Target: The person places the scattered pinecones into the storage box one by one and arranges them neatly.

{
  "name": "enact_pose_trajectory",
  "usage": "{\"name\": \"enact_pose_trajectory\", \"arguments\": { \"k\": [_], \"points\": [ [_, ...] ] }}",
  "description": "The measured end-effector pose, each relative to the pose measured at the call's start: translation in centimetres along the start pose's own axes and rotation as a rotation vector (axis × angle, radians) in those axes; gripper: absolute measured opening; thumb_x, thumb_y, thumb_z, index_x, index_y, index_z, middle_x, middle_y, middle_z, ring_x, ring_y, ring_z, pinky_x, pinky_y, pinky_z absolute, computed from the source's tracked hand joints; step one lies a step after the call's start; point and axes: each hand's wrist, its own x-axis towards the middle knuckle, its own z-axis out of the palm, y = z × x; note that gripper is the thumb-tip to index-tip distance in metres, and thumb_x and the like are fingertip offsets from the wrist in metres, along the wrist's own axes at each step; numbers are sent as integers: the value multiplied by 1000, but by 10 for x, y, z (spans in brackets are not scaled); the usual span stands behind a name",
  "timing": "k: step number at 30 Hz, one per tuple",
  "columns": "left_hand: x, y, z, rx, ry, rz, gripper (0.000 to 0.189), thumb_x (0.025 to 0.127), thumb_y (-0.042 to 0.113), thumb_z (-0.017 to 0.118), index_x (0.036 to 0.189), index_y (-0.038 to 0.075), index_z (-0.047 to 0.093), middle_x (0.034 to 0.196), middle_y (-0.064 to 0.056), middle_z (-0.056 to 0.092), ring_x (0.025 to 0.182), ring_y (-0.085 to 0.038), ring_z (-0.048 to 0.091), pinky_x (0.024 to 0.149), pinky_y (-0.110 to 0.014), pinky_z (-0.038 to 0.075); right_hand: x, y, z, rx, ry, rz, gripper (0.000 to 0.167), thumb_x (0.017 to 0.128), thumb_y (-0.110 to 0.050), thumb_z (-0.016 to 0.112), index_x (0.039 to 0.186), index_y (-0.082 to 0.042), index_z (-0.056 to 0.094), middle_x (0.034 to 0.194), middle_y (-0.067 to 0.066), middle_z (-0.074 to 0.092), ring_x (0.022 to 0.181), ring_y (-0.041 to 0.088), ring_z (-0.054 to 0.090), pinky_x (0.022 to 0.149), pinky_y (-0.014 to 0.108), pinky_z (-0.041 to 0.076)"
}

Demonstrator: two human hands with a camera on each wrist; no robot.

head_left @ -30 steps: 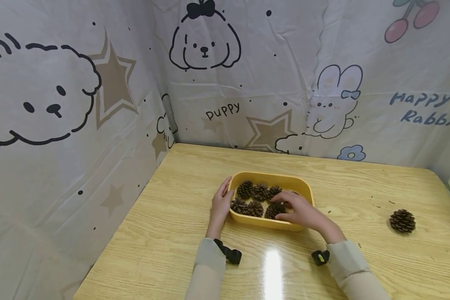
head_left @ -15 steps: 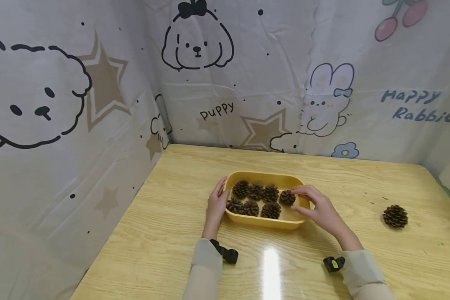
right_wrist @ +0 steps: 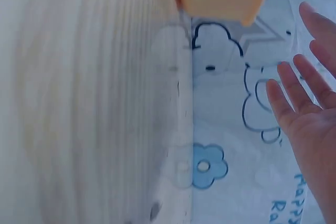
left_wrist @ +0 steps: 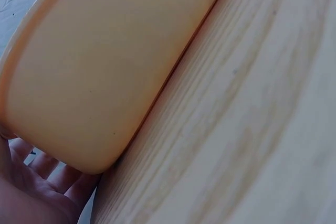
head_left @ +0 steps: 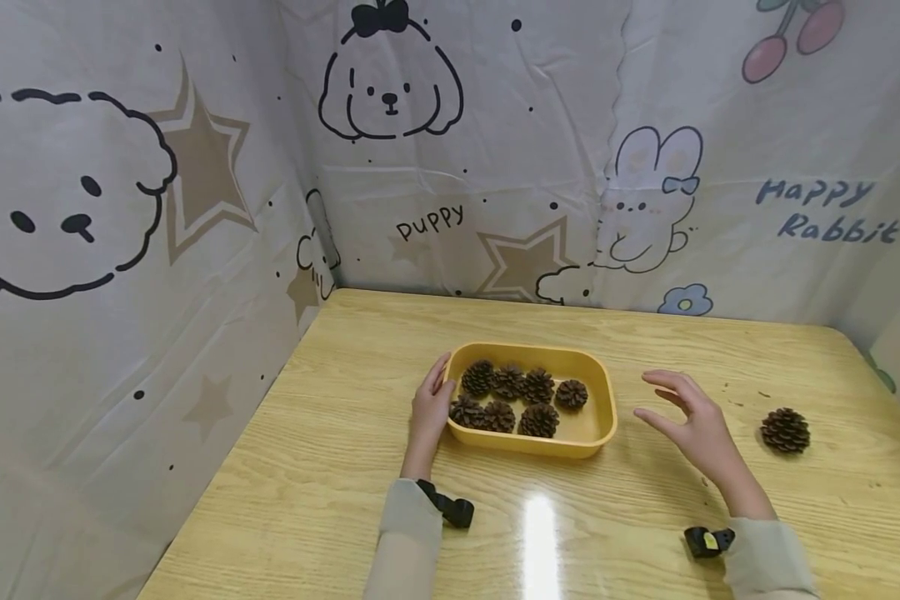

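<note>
A yellow plastic box (head_left: 528, 443) stands on the table with several brown pine cones inside. My left hand (head_left: 428, 410) holds the box's left end, the thumb at the rim and the fingers along the outside wall. The left wrist view shows the fingers (left_wrist: 63, 179) around the box's end. The smallest pine cone (head_left: 572, 394) lies toward the right in the back row, with bare box floor beside it. My right hand (head_left: 696, 423) is over the table right of the box, fingers apart and holding nothing. One loose pine cone (head_left: 785, 431) lies farther right.
The wooden table (head_left: 307, 467) extends around the box, with small dark bits scattered at the right. A printed cloth (head_left: 420, 183) hangs behind and to the left of the table. Dark straps with small devices sit on both wrists.
My right hand has let go of a pine cone in the box, come out over the right rim and moved right. The left hand has stayed at the box's end. The view has shifted slightly.
</note>
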Motion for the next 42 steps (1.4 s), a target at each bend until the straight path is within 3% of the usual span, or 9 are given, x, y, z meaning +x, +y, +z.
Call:
{"name": "enact_pose_trajectory", "arguments": {
  "k": [6,11,17,20,26,31,33,37,42],
  "points": [
    [-1,1,0,14,5,-16,48,99,16,49,146,27,48,151,-9,48,139,-26,47,110,-43,45,-12,10,-16,-53,52,41,55,79,1,76,131,-2,57,128,-7,54,116,-22,41,96,-4,35],
    [0,1,0,22,6,-3,48,99,14,48,146,23,48,150,-11,48,138,-28,48,110,-44,45,-19,16,-28,-81,109,60,57,79,3,76,132,-5,57,129,-12,52,117,-22,40,94,-6,34],
    [0,2,1,21,2,2,48,99,15,48,147,24,47,150,-10,49,137,-27,49,107,-44,47,-26,20,-43,-106,195,83,54,78,5,76,129,3,57,125,-33,43,116,-23,38,94,-7,33],
    [0,2,1,23,4,4,49,99,15,49,146,24,48,149,-10,49,138,-27,49,110,-44,46,-31,24,-51,-140,226,133,50,82,-1,75,129,3,57,127,-37,38,114,-25,35,93,-8,30],
    [0,2,1,48,15,-8,49,98,15,49,146,24,48,149,-10,50,138,-27,48,112,-44,43,-41,34,-65,-184,300,250,52,87,-10,72,135,-2,54,136,-32,34,113,-25,29,94,-8,29],
    [0,3,0,43,15,-15,48,99,15,49,146,24,48,150,-10,48,139,-28,47,112,-45,43,-48,43,-77,-219,320,340,54,90,-16,69,140,-4,51,151,-6,36,121,-20,26,100,-5,25],
    [0,3,1,38,15,-16,48,99,15,49,146,24,48,151,-10,48,139,-28,47,112,-44,43,-50,47,-81,-229,327,374,55,91,-16,68,141,-3,49,154,3,34,127,-15,25,105,-2,25],
    [-1,3,1,34,15,-17,48,99,16,49,146,26,48,151,-9,47,140,-28,46,113,-44,42,-54,55,-85,-247,331,441,58,92,-19,67,144,-3,45,156,9,31,140,0,26,113,6,24],
    [-1,2,1,33,12,-11,48,100,15,48,146,24,48,151,-10,47,140,-28,46,113,-45,42,-62,64,-88,-261,319,534,64,92,-25,67,148,-8,41,153,15,32,138,12,31,114,9,26]
  ]
}}
